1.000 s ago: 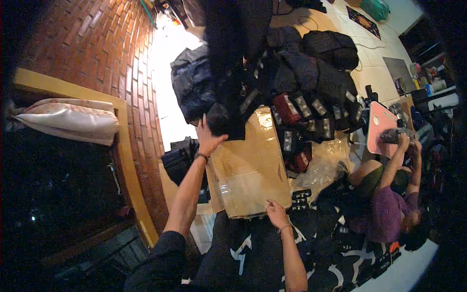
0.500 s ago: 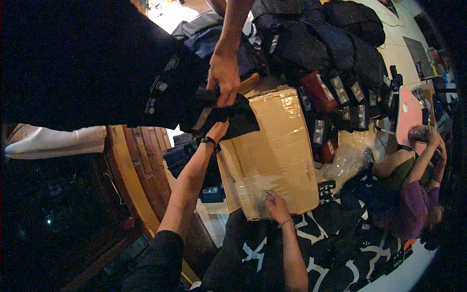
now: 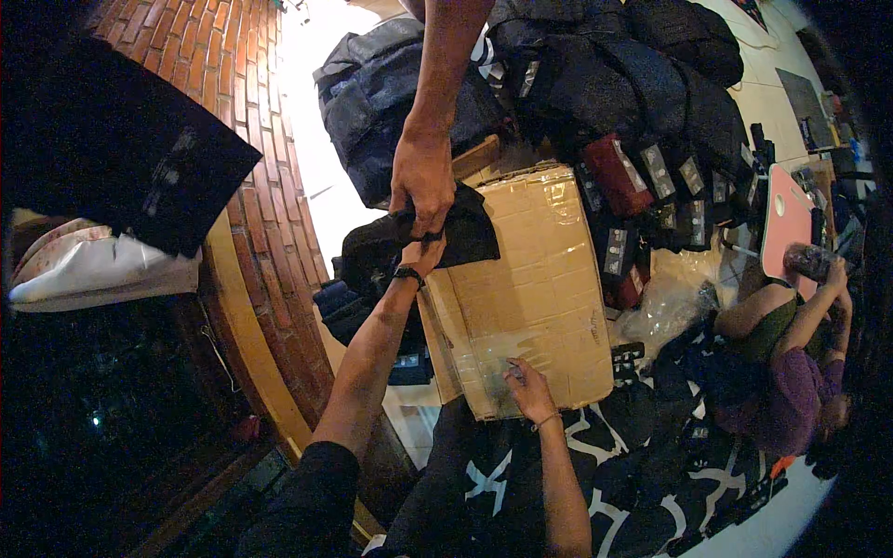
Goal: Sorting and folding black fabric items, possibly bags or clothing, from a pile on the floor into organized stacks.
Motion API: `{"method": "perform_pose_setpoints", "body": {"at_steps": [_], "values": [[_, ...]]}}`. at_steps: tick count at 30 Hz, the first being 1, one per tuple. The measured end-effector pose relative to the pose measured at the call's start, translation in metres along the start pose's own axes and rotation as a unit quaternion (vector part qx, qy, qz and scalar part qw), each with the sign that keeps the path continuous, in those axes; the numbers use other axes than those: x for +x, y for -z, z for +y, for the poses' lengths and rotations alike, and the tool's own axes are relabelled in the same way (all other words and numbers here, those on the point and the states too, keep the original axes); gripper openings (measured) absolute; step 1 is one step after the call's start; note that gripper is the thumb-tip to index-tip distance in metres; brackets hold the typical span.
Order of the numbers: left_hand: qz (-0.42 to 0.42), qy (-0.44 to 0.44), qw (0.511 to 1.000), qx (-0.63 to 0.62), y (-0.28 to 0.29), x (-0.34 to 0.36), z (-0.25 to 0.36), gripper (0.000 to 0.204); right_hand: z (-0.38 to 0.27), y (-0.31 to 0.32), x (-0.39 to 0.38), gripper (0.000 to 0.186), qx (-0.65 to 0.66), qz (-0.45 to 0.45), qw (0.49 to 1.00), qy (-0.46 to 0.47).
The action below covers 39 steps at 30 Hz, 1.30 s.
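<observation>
My left hand (image 3: 420,255) grips a black cloth item (image 3: 470,228) over the upper-left edge of a cardboard box (image 3: 521,279). Another person's hand (image 3: 423,181) comes down from the top onto the same item, fingers against it just above mine. My right hand (image 3: 530,391) is low on the box's top, fingers curled around something small and indistinct. Clear tape or film lies on the cardboard. Large black fabric bags (image 3: 595,84) are piled behind the box, with a red labelled bundle (image 3: 614,177) and several black ones beside it.
A seated person in purple (image 3: 795,391) holds a dark bundle at right by a pink board (image 3: 779,219). Crumpled plastic (image 3: 665,307) lies right of the box. Black fabric (image 3: 139,139) hangs at upper left over a pale cushion (image 3: 102,274), near a brick wall (image 3: 251,74).
The other person's arm has entered from above and lowered onto the black item. The large black fabric at upper left has swung leftward since half a second ago. My left hand now grips cloth.
</observation>
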State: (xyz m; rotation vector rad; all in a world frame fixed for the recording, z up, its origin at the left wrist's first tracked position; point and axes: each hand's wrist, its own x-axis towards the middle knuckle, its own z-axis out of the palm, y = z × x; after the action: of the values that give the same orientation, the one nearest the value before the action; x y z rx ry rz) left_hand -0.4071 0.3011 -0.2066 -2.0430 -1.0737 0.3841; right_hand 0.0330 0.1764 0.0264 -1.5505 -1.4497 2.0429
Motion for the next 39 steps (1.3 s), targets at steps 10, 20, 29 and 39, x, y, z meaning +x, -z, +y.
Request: {"method": "perform_pose_setpoints", "body": {"at_steps": [10,20,29,39], "values": [[-0.158,0.379,0.718,-0.562,0.192,0.147,-0.002,0.043,0.049,0.023,-0.020,0.036,-0.075,0.065,0.994,-0.044],[-0.103,0.401,0.693,-0.590,0.202,0.127,0.019,0.047,-0.074,0.034,0.018,0.053,-0.234,0.187,0.942,0.154],[-0.033,0.424,0.475,-0.770,0.185,0.107,0.034,0.051,-0.152,-0.003,0.103,0.063,-0.423,0.171,0.822,0.340],[-0.099,0.220,0.846,-0.476,0.187,0.129,-0.007,0.050,-0.181,0.058,0.205,0.043,-0.008,0.293,0.920,0.259]]}}
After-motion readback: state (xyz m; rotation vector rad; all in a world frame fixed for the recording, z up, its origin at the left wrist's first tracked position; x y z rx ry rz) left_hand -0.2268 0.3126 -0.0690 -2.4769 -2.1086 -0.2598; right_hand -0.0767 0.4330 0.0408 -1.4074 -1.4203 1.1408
